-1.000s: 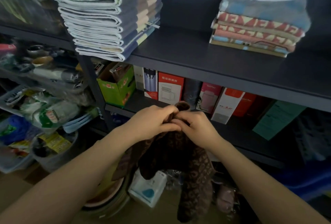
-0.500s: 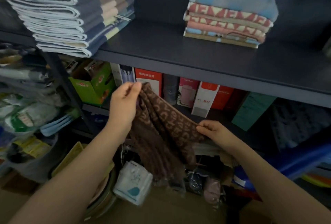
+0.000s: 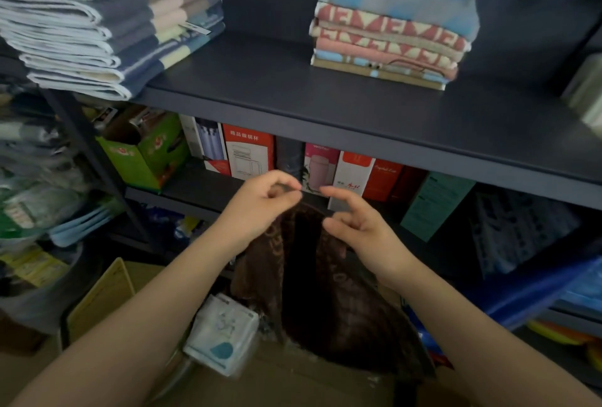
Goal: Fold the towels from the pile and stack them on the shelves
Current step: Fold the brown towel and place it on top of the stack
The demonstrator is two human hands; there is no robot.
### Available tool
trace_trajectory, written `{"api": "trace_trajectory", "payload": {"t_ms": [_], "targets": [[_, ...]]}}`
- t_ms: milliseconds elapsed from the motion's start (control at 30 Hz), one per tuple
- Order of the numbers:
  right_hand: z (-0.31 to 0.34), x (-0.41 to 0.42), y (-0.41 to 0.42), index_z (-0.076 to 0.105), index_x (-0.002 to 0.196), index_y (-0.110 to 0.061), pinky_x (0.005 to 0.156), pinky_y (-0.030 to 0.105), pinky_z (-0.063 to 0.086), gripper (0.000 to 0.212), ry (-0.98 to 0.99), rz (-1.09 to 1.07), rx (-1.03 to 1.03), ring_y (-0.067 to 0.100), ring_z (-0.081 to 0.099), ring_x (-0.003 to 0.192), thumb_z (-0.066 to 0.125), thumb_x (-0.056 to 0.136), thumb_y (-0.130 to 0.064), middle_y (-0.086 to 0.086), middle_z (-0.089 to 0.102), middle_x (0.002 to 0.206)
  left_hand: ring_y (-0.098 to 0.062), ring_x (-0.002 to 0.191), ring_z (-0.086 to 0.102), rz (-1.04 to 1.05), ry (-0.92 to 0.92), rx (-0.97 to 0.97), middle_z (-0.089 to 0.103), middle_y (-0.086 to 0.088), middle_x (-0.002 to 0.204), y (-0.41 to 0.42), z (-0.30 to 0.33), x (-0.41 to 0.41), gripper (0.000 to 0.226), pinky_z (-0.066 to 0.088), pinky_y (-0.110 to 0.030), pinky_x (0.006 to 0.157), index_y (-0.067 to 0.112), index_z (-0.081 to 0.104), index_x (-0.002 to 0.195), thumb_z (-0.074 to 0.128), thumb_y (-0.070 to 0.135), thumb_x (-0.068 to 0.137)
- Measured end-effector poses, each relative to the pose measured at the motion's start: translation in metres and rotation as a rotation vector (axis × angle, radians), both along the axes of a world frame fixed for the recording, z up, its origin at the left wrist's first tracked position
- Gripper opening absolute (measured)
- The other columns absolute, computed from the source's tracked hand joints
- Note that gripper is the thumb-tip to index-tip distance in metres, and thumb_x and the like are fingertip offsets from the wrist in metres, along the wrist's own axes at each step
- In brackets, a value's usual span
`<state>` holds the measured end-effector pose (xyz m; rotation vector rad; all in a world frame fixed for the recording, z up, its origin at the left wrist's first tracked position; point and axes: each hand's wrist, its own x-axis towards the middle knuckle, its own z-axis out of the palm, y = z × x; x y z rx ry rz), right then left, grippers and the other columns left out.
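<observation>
Head view, progress: two folded stacks already sit on the upper shelf (image 3: 325, 104). The grey-striped stack (image 3: 107, 22) is at 10 o'clock; the pink-and-blue stack (image 3: 391, 32) is at 1 o'clock.
Head view, item in hand: brown patterned towel (image 3: 325, 292), just below centre, hanging unfolded in front of the lower shelf.
Left hand (image 3: 260, 204): fingers curled, pinching the towel's upper edge.
Right hand (image 3: 355, 224): close beside the left, fingers bent; the towel hangs from under it, grip unclear.
Remaining, as judged: fold this towel and stack it. The pile itself is not identifiable.
Writing: red-and-white box (image 3: 249, 152) at 12 o'clock carries Chinese characters, too small to read. Pink box (image 3: 321, 162) reads "water".
</observation>
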<state>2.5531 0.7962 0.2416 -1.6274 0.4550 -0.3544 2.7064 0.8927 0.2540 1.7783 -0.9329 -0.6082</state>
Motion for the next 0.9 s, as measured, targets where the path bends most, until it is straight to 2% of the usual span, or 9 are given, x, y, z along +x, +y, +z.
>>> {"api": "trace_trajectory", "payload": {"t_ms": [100,200,267,333,467,567,633,767,900], "targets": [[0.008,0.003,0.005,0.049,0.124,-0.037,0.087,0.04,0.049,0.043,-0.043,0.024,-0.044,0.04,0.062,0.089,0.054,0.091,-0.01,0.034,0.059,0.091,-0.004,0.055,0.044,-0.169,-0.167,-0.098,0.047,0.004,0.059,-0.002,0.01,-0.014,0.008,0.036,-0.017,0.056,0.022,0.063,0.088,0.061,0.015,0.086],[0.014,0.002,0.007,0.056,0.121,-0.018,0.089,0.051,0.046,0.031,-0.08,0.04,-0.078,0.039,0.059,0.101,0.052,0.091,-0.009,0.018,0.067,0.104,-0.003,0.054,0.044,-0.25,-0.351,-0.142,0.046,0.01,0.057,-0.002,0.019,-0.025,0.007,0.037,-0.013,0.056,0.021,0.062,0.085,0.062,0.014,0.084],[0.016,-0.002,0.007,0.06,0.114,-0.01,0.084,0.05,0.049,0.025,-0.074,0.031,-0.087,0.035,0.061,0.098,0.052,0.091,-0.006,0.013,0.068,0.104,-0.005,0.054,0.046,-0.285,-0.437,-0.154,0.046,0.01,0.057,-0.002,0.022,-0.03,0.005,0.036,-0.011,0.054,0.018,0.063,0.087,0.064,0.015,0.083],[0.016,-0.007,0.003,0.061,0.11,-0.007,0.072,0.037,0.052,0.021,-0.067,0.001,-0.082,0.03,0.062,0.085,0.052,0.091,-0.005,0.017,0.068,0.099,-0.007,0.057,0.051,-0.313,-0.441,-0.161,0.051,0.009,0.061,-0.002,0.023,-0.034,0.011,0.038,-0.01,0.055,0.021,0.062,0.092,0.067,0.017,0.082],[0.013,-0.019,-0.006,0.064,0.092,-0.013,0.071,0.035,0.049,0.012,-0.081,-0.148,0.059,0.026,0.061,0.079,0.054,0.089,-0.006,0.014,0.068,0.084,-0.002,0.074,0.06,-0.292,-0.252,-0.059,0.064,0.01,0.081,-0.004,0.015,-0.032,0.018,0.045,-0.015,0.067,0.032,0.058,0.091,0.069,0.024,0.079],[0.009,-0.027,-0.014,0.064,0.088,-0.014,0.069,0.031,0.05,0.014,-0.087,-0.228,0.124,0.016,0.064,0.073,0.053,0.09,-0.005,0.0,0.07,0.074,0.0,0.069,0.061,-0.261,0.099,-0.009,0.066,0.012,0.072,-0.004,0.004,-0.032,0.006,0.045,-0.016,0.064,0.022,0.064,0.081,0.066,0.016,0.082],[0.004,-0.031,-0.014,0.062,0.094,-0.015,0.064,0.026,0.049,0.012,-0.063,-0.241,0.132,0.013,0.064,0.069,0.054,0.09,-0.006,-0.001,0.07,0.071,0.0,0.067,0.062,-0.171,0.262,-0.063,0.067,0.012,0.066,-0.005,-0.003,-0.036,0.01,0.046,-0.013,0.06,0.019,0.065,0.077,0.062,0.011,0.084],[-0.002,-0.037,-0.008,0.056,0.114,-0.018,0.053,0.018,0.049,0.027,-0.05,-0.289,0.121,0.012,0.06,0.063,0.053,0.091,-0.005,0.007,0.064,0.069,-0.01,0.078,0.068,0.059,0.569,-0.26,0.071,0.003,0.08,-0.01,-0.005,-0.044,0.012,0.053,-0.021,0.067,0.017,0.067,0.085,0.056,0.012,0.088],[-0.001,-0.043,0.002,0.067,0.097,-0.011,0.061,0.018,0.052,0.015,-0.043,-0.283,-0.001,0.011,0.065,0.065,0.056,0.089,-0.005,0.005,0.071,0.078,-0.01,0.08,0.066,0.094,0.454,-0.283,0.07,0.004,0.08,-0.013,-0.006,-0.047,0.015,0.053,-0.023,0.073,0.017,0.065,0.086,0.053,0.01,0.091]]}}
